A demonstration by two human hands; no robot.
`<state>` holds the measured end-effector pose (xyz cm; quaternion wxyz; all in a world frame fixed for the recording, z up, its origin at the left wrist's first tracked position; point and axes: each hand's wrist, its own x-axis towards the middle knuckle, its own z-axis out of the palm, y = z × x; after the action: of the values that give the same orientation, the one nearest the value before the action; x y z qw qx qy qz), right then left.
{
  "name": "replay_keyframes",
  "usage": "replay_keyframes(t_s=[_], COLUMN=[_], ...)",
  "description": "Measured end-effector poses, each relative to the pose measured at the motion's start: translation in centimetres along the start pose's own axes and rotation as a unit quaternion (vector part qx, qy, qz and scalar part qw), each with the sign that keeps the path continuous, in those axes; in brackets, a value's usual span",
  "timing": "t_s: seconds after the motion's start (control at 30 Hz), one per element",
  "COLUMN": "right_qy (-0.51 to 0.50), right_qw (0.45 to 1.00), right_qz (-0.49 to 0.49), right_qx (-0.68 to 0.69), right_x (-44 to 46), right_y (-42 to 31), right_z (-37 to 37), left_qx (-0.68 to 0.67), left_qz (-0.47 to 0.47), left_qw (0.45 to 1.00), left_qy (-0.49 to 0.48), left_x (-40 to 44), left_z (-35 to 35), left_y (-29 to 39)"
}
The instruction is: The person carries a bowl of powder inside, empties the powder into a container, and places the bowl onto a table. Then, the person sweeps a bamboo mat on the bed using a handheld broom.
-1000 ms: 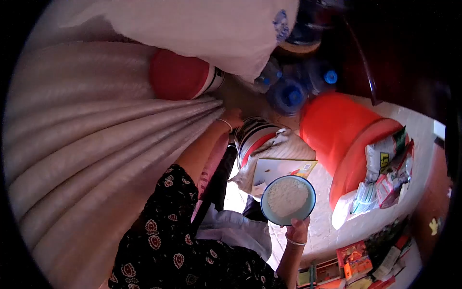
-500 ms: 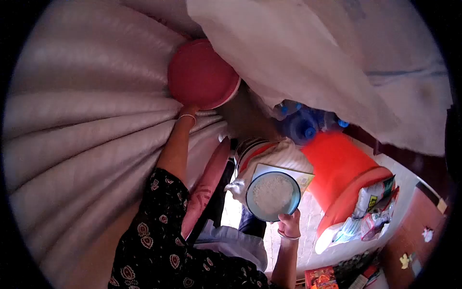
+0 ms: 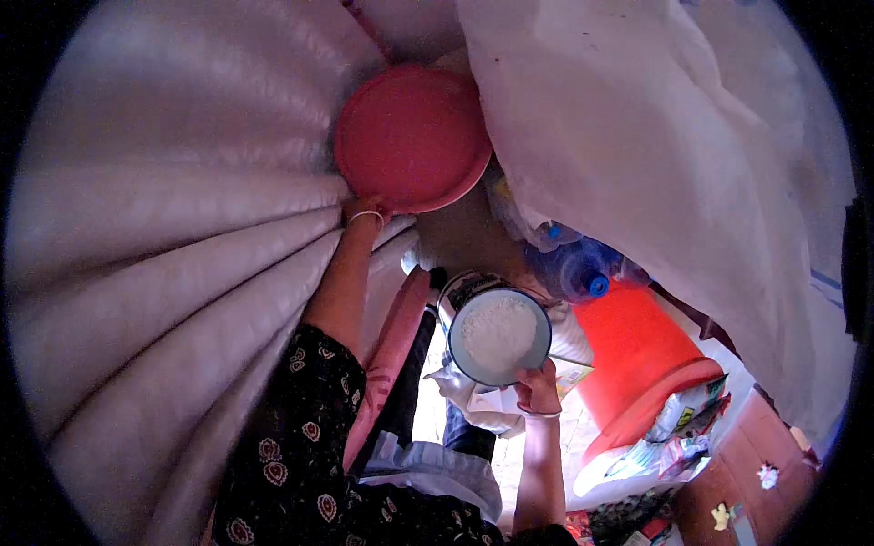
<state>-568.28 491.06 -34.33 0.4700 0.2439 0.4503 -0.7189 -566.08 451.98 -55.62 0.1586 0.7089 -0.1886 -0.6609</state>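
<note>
My left hand (image 3: 366,209) is closed on the near edge of a round red basin (image 3: 411,136), its fingers partly hidden. The basin is up against a pale quilted cover. My right hand (image 3: 537,387) grips the rim of an enamel bowl (image 3: 458,355) with a dark edge, thumb over the side. White powder that looks like flour (image 3: 501,332) fills much of the bowl. Beneath the bowl is a cloth sack (image 3: 492,414), partly covered by it.
Large blue water bottles (image 3: 574,268) stand beyond the bowl. A big red-orange tub (image 3: 628,346) and several plastic packets (image 3: 678,419) are at the right. A pale sheet (image 3: 655,136) hangs across the upper right. A pink cushion (image 3: 391,364) lies near my left arm.
My right hand has moved the bowl up and a little left, towards the basin. The basin shows more of its round face and sits slightly further right in view.
</note>
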Motion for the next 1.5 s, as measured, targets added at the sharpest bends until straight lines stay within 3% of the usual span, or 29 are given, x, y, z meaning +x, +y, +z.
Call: replay_keyframes(t_s=[0.13, 0.23, 0.33, 0.37, 0.47, 0.5, 0.6, 0.73, 0.83, 0.93, 1.03, 1.23, 1.4, 1.5], right_qy=[-0.005, 0.007, -0.01, 0.0, 0.04, 0.044, 0.029, 0.036, 0.061, 0.104, 0.114, 0.12, 0.117, 0.096], right_qw=[0.999, 0.998, 0.996, 0.996, 0.996, 0.994, 0.994, 0.992, 0.941, 0.902, 0.892, 0.95, 0.917, 0.89], right_qz=[0.038, 0.031, 0.02, 0.031, 0.028, 0.074, 0.009, -0.008, 0.02, 0.035, 0.028, 0.021, 0.011, 0.009], right_qx=[-0.038, -0.053, -0.087, -0.083, -0.077, -0.062, -0.104, -0.118, -0.333, -0.418, -0.436, -0.288, -0.381, -0.445], right_x=[2.3, 3.7, 6.3, 7.0, 9.5, 9.9, 14.3, 21.1, 26.2, 26.2, 27.5, 24.3, 23.2, 24.5], right_y=[-0.7, 0.0, -0.3, -0.3, 0.5, -0.5, 0.5, 0.9, 0.6, -1.3, -0.3, -1.6, -2.7, -2.6], right_z=[1.4, 1.7, 2.4, 2.5, 2.9, 4.4, 4.6, 7.6, 9.6, 13.1, 11.5, 13.3, 15.5, 15.7], left_qx=[-0.04, 0.019, 0.027, 0.028, 0.037, 0.015, 0.005, 0.008, 0.017, 0.029, 0.025, 0.033, 0.038, 0.027], left_qz=[-0.021, 0.082, 0.003, 0.034, 0.028, 0.041, 0.052, 0.059, 0.081, 0.08, 0.077, 0.084, 0.084, 0.077], left_qw=[0.997, 0.996, 0.995, 0.996, 0.989, 0.987, 0.992, 0.983, 0.98, 0.977, 0.979, 0.977, 0.982, 0.977], left_qy=[-0.06, -0.039, -0.093, -0.076, -0.142, -0.152, -0.117, -0.173, -0.183, -0.194, -0.187, -0.193, -0.164, -0.196], left_x=[-0.1, -4.8, -3.7, -5.7, -7.6, -7.3, -9.2, -8.1, -9.0, -8.2, -8.3, -8.4, -10.7, -9.7], left_z=[-1.3, -0.9, -1.6, -0.6, -0.8, -0.5, 0.3, 0.3, 0.4, -0.1, 0.3, 0.5, 1.1, 0.8], left_y=[0.9, 2.9, 5.0, 5.9, 7.4, 7.4, 8.3, 9.1, 9.8, 10.0, 10.2, 10.2, 10.8, 10.8])
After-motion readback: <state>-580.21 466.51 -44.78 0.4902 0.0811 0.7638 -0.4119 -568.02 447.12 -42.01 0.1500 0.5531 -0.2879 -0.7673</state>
